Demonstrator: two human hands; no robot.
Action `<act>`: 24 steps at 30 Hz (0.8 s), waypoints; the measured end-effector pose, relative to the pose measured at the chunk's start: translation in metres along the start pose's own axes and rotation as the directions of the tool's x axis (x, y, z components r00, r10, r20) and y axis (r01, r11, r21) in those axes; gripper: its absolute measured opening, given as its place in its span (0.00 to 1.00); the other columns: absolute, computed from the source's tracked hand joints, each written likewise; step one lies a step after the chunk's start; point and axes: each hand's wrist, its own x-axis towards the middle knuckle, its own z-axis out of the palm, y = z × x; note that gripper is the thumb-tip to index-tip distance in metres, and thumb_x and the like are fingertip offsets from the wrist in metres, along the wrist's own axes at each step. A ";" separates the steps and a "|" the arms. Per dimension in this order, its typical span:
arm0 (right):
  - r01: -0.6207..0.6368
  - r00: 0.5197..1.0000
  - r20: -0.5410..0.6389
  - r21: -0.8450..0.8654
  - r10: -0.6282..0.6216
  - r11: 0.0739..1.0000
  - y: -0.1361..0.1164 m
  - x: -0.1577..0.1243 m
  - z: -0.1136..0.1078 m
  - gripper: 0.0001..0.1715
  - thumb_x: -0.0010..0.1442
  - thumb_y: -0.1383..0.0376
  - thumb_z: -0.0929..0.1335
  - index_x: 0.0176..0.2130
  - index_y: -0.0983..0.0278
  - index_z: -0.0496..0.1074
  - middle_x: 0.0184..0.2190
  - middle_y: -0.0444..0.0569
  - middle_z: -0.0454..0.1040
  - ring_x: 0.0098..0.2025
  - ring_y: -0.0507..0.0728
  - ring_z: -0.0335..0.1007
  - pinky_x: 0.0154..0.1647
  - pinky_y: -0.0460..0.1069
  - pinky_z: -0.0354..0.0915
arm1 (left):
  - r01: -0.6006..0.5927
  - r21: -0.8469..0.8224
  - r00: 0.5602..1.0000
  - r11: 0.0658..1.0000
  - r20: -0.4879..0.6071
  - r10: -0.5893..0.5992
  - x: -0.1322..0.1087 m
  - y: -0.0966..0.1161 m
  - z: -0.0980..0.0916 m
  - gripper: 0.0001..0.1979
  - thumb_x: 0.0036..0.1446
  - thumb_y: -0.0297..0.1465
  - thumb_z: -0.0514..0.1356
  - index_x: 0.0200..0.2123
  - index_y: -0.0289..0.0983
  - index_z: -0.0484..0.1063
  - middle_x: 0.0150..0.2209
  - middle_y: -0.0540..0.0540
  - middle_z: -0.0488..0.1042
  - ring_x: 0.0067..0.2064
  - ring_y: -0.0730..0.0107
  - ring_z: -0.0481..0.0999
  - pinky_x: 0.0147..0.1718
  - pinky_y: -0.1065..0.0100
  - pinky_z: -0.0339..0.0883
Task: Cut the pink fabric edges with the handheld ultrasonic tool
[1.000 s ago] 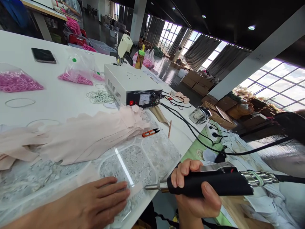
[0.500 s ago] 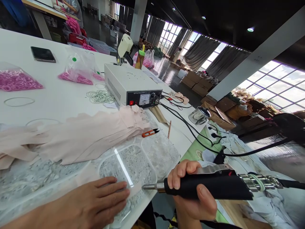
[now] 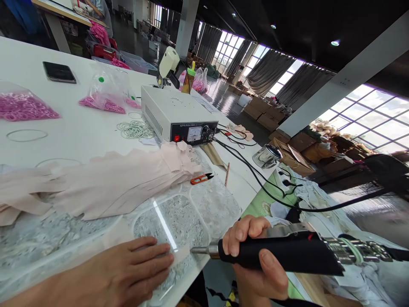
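My left hand (image 3: 134, 264) lies flat, fingers stretched, on a pale fabric strip (image 3: 182, 254) over the marbled mat (image 3: 172, 213). My right hand (image 3: 252, 251) is wrapped round a black handheld tool (image 3: 281, 251), whose metal tip touches or nearly touches the strip's end, just right of my left fingertips. Beyond my left hand lies a pile of pale pink fabric pieces (image 3: 121, 179). Orange snips (image 3: 202, 178) rest right of that pile.
A white control box (image 3: 179, 111) stands behind the mat, its black cables (image 3: 249, 164) running right. Around it are green elastic bands (image 3: 136, 129), bags of pink bands (image 3: 25, 104), a phone (image 3: 59, 72) and a metal cup (image 3: 267, 156). A person (image 3: 104, 15) is at the far left.
The rear end of the black tool has dipped slightly and shifted a little right. The tip and my left hand stay in nearly the same place.
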 end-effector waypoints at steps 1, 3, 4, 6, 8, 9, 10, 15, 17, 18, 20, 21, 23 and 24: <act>0.008 1.000 -0.004 -0.002 -0.008 1.000 0.000 0.001 0.000 0.09 0.53 0.57 0.67 0.34 0.58 0.70 0.26 0.42 0.66 0.18 0.51 0.63 0.18 0.48 0.63 | -0.001 0.013 1.000 1.000 0.014 0.001 0.000 0.000 0.000 0.28 0.64 0.20 0.54 0.67 0.35 0.60 0.63 0.45 0.69 0.67 0.64 0.64 0.67 0.64 0.56; 0.026 0.999 -0.019 -0.004 -0.026 1.000 0.000 0.002 0.002 0.09 0.53 0.57 0.67 0.34 0.58 0.70 0.26 0.42 0.66 0.18 0.50 0.62 0.17 0.48 0.63 | -0.012 0.042 0.999 0.999 0.042 0.010 0.000 0.000 0.000 0.28 0.64 0.20 0.54 0.66 0.34 0.61 0.64 0.45 0.67 0.67 0.63 0.63 0.67 0.63 0.54; 0.029 0.999 -0.024 -0.004 -0.029 1.000 0.000 0.002 0.003 0.09 0.53 0.57 0.67 0.34 0.59 0.70 0.26 0.42 0.65 0.18 0.50 0.62 0.17 0.48 0.63 | -0.018 0.050 0.999 0.999 0.045 0.016 0.000 0.000 0.000 0.27 0.64 0.20 0.54 0.66 0.34 0.61 0.65 0.45 0.66 0.67 0.62 0.63 0.67 0.63 0.54; 0.029 0.999 -0.032 -0.003 -0.029 1.000 0.000 0.002 0.006 0.10 0.53 0.57 0.67 0.34 0.59 0.70 0.26 0.42 0.65 0.18 0.50 0.63 0.17 0.48 0.63 | -0.017 0.040 1.000 0.999 0.027 0.016 0.000 0.000 -0.001 0.27 0.64 0.20 0.54 0.66 0.33 0.62 0.64 0.45 0.67 0.67 0.63 0.64 0.67 0.63 0.54; 0.025 0.999 -0.039 -0.007 -0.025 1.000 0.002 0.002 0.008 0.09 0.53 0.57 0.67 0.34 0.58 0.70 0.26 0.42 0.66 0.18 0.51 0.63 0.17 0.48 0.63 | 0.003 0.004 1.000 1.000 -0.003 -0.003 0.000 0.000 -0.003 0.27 0.63 0.20 0.56 0.65 0.35 0.62 0.63 0.45 0.69 0.66 0.63 0.64 0.67 0.64 0.54; 0.022 0.999 -0.039 -0.010 -0.022 1.000 0.002 0.002 0.008 0.09 0.53 0.57 0.67 0.34 0.58 0.70 0.26 0.42 0.66 0.18 0.51 0.63 0.17 0.48 0.63 | 0.014 -0.014 1.000 1.000 -0.008 -0.014 0.000 0.001 -0.004 0.28 0.63 0.20 0.56 0.65 0.36 0.62 0.63 0.45 0.69 0.66 0.64 0.65 0.67 0.64 0.55; 0.023 0.999 -0.037 -0.013 -0.023 1.000 0.003 0.002 0.009 0.09 0.53 0.57 0.67 0.34 0.58 0.70 0.26 0.42 0.66 0.18 0.51 0.63 0.17 0.48 0.62 | 0.021 -0.030 1.000 0.999 -0.007 -0.021 0.000 0.001 -0.005 0.28 0.63 0.20 0.57 0.65 0.37 0.62 0.63 0.46 0.69 0.66 0.64 0.65 0.67 0.65 0.55; 0.045 0.999 -0.029 -0.038 -0.046 0.998 0.007 0.002 0.009 0.09 0.54 0.56 0.66 0.34 0.57 0.69 0.26 0.42 0.64 0.17 0.50 0.62 0.17 0.48 0.62 | 0.019 -0.033 1.000 0.999 -0.012 -0.019 0.002 0.003 -0.008 0.28 0.62 0.21 0.57 0.65 0.37 0.63 0.62 0.47 0.70 0.65 0.64 0.66 0.67 0.66 0.55; 0.040 0.999 -0.030 -0.053 -0.042 0.998 0.008 0.002 0.008 0.09 0.55 0.55 0.65 0.34 0.57 0.68 0.26 0.42 0.63 0.17 0.50 0.62 0.17 0.48 0.62 | 0.010 0.009 1.000 1.000 -0.002 -0.010 0.003 0.002 -0.008 0.27 0.63 0.21 0.57 0.64 0.37 0.64 0.62 0.47 0.70 0.65 0.64 0.67 0.66 0.66 0.56; 0.039 0.999 -0.026 -0.056 -0.040 0.998 0.009 0.001 0.007 0.09 0.55 0.55 0.65 0.34 0.57 0.68 0.26 0.42 0.63 0.18 0.50 0.62 0.17 0.48 0.62 | 0.000 0.032 1.000 0.999 0.007 -0.001 0.003 0.002 -0.007 0.26 0.63 0.21 0.56 0.64 0.36 0.64 0.62 0.47 0.70 0.65 0.64 0.67 0.66 0.66 0.56; 0.041 0.999 -0.010 -0.057 -0.041 0.998 0.009 0.001 0.006 0.09 0.55 0.56 0.65 0.34 0.57 0.68 0.26 0.42 0.63 0.18 0.51 0.62 0.17 0.48 0.62 | -0.023 0.079 0.999 0.997 0.036 0.021 0.004 0.002 -0.007 0.24 0.64 0.22 0.56 0.64 0.35 0.65 0.63 0.46 0.69 0.65 0.64 0.67 0.66 0.66 0.57; 0.042 0.999 0.004 -0.055 -0.042 0.998 0.009 0.001 0.005 0.08 0.55 0.56 0.65 0.34 0.57 0.68 0.26 0.42 0.63 0.18 0.51 0.62 0.17 0.48 0.62 | -0.033 0.099 0.998 0.995 0.053 0.028 0.004 0.002 -0.007 0.24 0.65 0.23 0.55 0.63 0.35 0.65 0.64 0.46 0.68 0.65 0.63 0.67 0.66 0.66 0.57; 0.046 0.999 0.021 -0.054 -0.045 0.997 0.009 0.001 0.004 0.08 0.56 0.57 0.65 0.34 0.57 0.68 0.27 0.42 0.64 0.18 0.52 0.63 0.17 0.49 0.62 | -0.036 0.126 0.997 0.991 0.076 0.027 0.004 0.002 -0.009 0.23 0.66 0.23 0.55 0.63 0.35 0.65 0.65 0.47 0.67 0.64 0.64 0.68 0.65 0.66 0.57; 0.044 0.999 0.027 -0.054 -0.042 0.998 0.009 0.001 0.004 0.07 0.56 0.57 0.65 0.34 0.57 0.68 0.27 0.42 0.64 0.19 0.52 0.63 0.18 0.49 0.63 | -0.032 0.129 0.997 0.991 0.077 0.023 0.004 0.003 -0.010 0.22 0.66 0.24 0.55 0.63 0.36 0.66 0.64 0.48 0.67 0.64 0.64 0.68 0.65 0.66 0.57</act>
